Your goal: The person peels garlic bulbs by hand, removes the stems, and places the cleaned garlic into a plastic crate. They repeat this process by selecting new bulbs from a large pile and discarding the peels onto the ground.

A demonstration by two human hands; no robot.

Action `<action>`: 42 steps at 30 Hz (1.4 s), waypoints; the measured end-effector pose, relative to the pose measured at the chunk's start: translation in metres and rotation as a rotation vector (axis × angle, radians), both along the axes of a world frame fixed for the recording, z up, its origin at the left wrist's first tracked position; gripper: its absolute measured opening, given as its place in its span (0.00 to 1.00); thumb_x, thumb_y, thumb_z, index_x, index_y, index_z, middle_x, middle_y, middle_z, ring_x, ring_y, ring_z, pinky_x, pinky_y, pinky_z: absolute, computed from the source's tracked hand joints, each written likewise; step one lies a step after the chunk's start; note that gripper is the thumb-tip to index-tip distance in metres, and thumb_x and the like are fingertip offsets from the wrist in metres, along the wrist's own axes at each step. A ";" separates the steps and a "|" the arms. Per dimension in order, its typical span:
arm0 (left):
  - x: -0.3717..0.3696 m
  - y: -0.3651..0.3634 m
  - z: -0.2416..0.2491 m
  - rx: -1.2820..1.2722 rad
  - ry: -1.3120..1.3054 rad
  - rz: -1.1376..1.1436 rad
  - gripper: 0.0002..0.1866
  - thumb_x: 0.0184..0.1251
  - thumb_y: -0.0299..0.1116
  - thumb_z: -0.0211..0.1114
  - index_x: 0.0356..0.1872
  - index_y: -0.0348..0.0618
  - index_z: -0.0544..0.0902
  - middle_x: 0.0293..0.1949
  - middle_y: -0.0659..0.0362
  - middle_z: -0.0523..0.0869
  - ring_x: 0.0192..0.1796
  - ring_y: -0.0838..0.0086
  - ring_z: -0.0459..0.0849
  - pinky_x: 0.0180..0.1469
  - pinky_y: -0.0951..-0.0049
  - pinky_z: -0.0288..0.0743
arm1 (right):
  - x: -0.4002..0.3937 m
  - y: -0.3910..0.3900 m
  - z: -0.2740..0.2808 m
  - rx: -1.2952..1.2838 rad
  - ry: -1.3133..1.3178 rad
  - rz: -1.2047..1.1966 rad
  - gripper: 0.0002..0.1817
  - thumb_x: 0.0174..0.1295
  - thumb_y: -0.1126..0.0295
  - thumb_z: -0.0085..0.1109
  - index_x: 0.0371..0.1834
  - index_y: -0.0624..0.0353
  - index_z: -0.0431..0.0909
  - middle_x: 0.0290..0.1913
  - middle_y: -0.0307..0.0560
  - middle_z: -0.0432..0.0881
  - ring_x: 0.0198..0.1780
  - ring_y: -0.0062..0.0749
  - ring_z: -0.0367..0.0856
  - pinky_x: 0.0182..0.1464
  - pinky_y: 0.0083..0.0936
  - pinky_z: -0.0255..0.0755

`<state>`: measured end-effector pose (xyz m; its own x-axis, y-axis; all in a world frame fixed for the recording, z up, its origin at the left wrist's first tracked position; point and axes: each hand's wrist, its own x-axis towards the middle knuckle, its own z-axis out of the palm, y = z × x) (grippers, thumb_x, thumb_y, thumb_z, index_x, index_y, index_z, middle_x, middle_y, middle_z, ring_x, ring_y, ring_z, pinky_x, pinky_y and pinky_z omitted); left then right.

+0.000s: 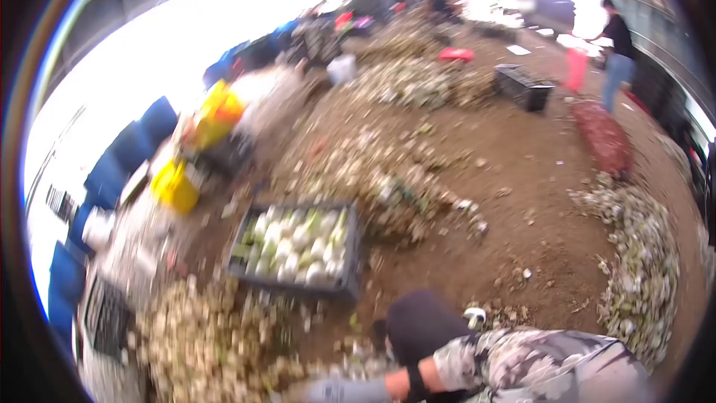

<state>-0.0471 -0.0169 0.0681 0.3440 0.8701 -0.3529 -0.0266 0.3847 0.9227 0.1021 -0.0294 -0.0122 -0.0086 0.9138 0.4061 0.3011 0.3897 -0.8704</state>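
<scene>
Neither of my own hands shows in this view. In front of me a dark plastic crate (344, 281) is filled with white, round vegetables with pale green parts (302, 242), which look like trimmed onions. At the bottom a co-worker in a dark cap (425, 325) and camouflage shirt (544, 362) bends low. That person's grey-gloved hand (343, 390) is near the scattered peelings (201, 336); whether it holds anything is blurred.
Heaps of pale vegetable scraps lie at the centre (406, 82) and right (638, 276). A filled red mesh sack (603, 138) lies near a standing person (617, 48). Another dark crate (524, 89) stands farther back. Yellow bags (175, 186) and an empty-looking black crate (108, 317) are at left.
</scene>
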 end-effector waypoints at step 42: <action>-0.030 0.002 -0.051 0.796 -0.036 0.004 0.32 0.49 0.16 0.76 0.56 0.40 0.72 0.60 0.51 0.74 0.58 0.69 0.78 0.60 0.70 0.75 | 0.007 -0.003 0.065 -0.664 0.628 0.194 0.14 0.64 0.62 0.64 0.41 0.64 0.80 0.32 0.35 0.81 0.35 0.14 0.73 0.38 0.18 0.70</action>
<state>-0.0774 -0.0152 0.0174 0.3395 0.8576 0.3864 -0.0617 -0.3896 0.9189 0.1089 -0.0329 0.0523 -0.1408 0.9660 -0.2166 -0.3187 -0.2514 -0.9139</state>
